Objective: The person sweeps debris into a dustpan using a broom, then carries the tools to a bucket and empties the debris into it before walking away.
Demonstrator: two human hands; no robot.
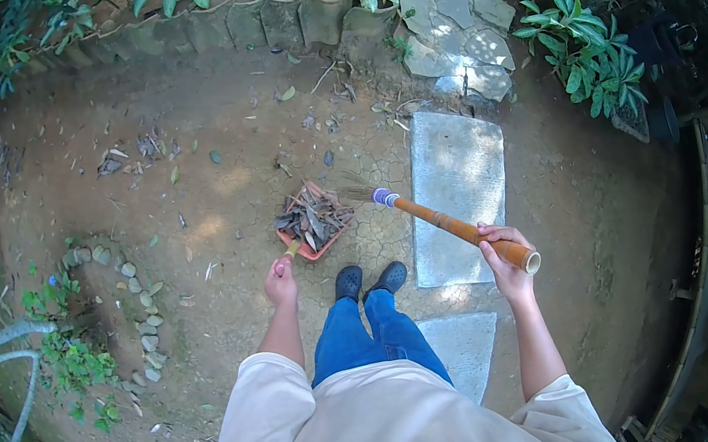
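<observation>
Both hands grip tools: right hand (504, 253) holds the orange broom (449, 223), left hand (281, 282) the handle of the red dustpan (310, 221), full of dry leaves, on dirt beside a stone slab (459, 174).

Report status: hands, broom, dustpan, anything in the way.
Left hand gripping dustpan handle; right hand gripping broom shaft. Broom bristles at the pan's edge, pan full of dry leaves. Loose leaves scattered on dirt; stone slab beside broom.

Dappled daylight, soft shadows; strong fisheye warp, black vignette corners; sharp centre
</observation>
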